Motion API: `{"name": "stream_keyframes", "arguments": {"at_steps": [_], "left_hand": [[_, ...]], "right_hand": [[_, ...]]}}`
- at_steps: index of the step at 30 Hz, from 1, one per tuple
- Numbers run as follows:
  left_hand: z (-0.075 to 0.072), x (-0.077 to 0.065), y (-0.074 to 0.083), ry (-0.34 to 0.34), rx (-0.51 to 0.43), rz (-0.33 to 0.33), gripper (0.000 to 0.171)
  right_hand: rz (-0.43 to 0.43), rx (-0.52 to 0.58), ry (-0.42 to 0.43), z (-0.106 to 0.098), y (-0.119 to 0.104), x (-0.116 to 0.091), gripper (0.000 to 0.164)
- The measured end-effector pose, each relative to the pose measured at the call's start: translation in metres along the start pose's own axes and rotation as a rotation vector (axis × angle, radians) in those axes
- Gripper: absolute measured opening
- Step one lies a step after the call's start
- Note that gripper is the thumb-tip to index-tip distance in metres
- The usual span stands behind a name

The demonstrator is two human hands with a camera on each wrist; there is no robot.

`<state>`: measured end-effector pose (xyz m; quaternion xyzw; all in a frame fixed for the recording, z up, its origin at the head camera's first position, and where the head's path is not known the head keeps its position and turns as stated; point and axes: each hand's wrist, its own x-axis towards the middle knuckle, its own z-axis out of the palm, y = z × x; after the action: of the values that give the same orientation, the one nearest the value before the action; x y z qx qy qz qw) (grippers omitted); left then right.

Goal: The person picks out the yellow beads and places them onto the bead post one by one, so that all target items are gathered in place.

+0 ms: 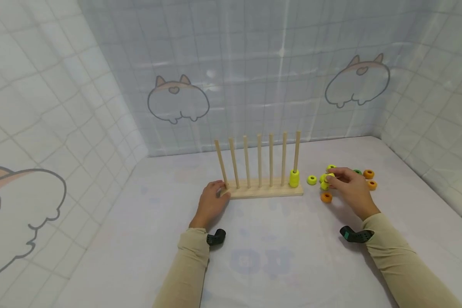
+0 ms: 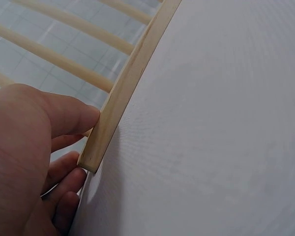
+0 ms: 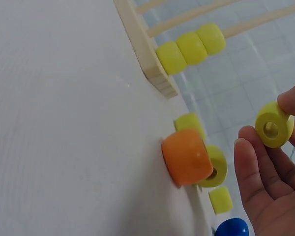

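Gripping left end of seven-peg wooden rack in head view: left hand; open tabletop in front. Left wrist view: thumb and fingers pinch base edge. Right wrist view: right hand pinching yellow ring bead, apart from rack's right end.

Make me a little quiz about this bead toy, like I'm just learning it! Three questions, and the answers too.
1. How many yellow beads are stacked on the rightmost peg in the head view?
2. True or false: the left hand is holding a bead.
3. What colour is the held bead in the right hand? A) orange B) yellow C) blue

Key:
1. Three.
2. False; it holds the left end of the wooden base.
3. B.
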<state>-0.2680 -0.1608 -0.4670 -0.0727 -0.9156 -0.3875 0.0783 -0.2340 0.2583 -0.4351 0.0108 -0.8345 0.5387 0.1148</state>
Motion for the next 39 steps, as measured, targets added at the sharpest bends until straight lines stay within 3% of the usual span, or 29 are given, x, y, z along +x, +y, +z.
{"name": "stream_keyframes", "arguments": {"at_steps": [21, 31, 39], "left_hand": [[0.001, -0.001, 0.000, -0.002, -0.020, 0.002, 0.045], [0.000, -0.002, 0.001, -0.006, -0.029, -0.008, 0.045], [0.000, -0.002, 0.002, -0.009, -0.027, -0.011, 0.046]], "right_hand": [[0.034, 0.060, -0.065, 0.011, -0.026, 0.012, 0.054], [0.008, 0.160, -0.039, 0.016, -0.030, 0.016, 0.051], [0.011, 0.166, -0.034, 0.018, -0.034, 0.017, 0.052]]}}
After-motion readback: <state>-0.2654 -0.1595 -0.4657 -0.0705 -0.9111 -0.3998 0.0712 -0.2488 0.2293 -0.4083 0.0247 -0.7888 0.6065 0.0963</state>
